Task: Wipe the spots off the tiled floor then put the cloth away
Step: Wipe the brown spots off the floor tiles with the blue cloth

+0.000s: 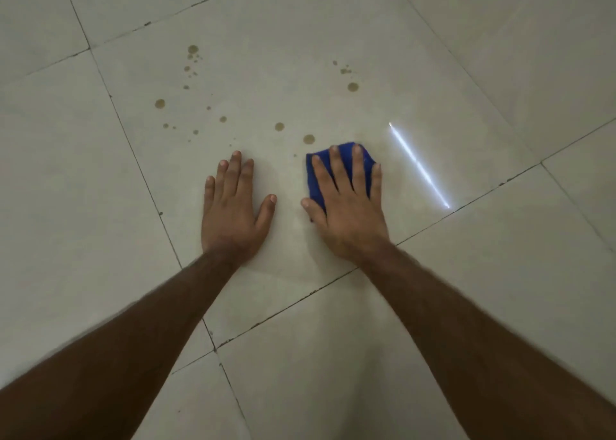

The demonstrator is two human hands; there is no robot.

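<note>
Our right hand (346, 203) flat, fingers straight, pressing a folded blue cloth (346, 159) onto the pale tiled floor (433, 306), left hand (233, 209) flat on bare tile at nine o'clock, holding nothing, brown spots (309, 139) from ten to twelve o'clock

Both arms reach forward, left hand (233, 211) and right hand (348, 206) pressed flat, fingers straight.

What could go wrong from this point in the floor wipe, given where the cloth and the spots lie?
1. The right hand presses a small bunched blue cloth; the brown spots spread wide, so some, like the far cluster, may get missed.
2. The cloth may smear the spots rather than lift them.
3. The left hand bears flat on glossy tile and might slip if it gets wet.
</note>
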